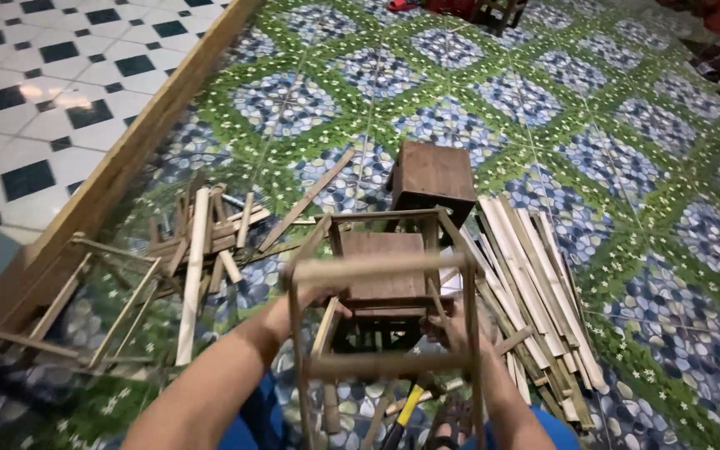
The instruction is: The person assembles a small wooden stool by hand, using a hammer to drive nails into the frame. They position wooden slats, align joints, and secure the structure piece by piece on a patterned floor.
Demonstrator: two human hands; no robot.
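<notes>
2 hands grip a bamboo stool frame [381,308] over a tiled floor [493,100]: left hand [314,302] closed on 1 side rail, right hand [452,333] on another. Mid-assembly, prob. checking fit; next needs a slat from pile [535,275] w/ frame held steady.

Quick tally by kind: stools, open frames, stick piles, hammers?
Dark wooden stools: 2, one behind and one inside the held frame
Open stick frames: 2, one held in both hands and one on the floor at left
Loose stick piles: 2, left and right
Yellow-handled hammer: 1
Total: 7
</notes>
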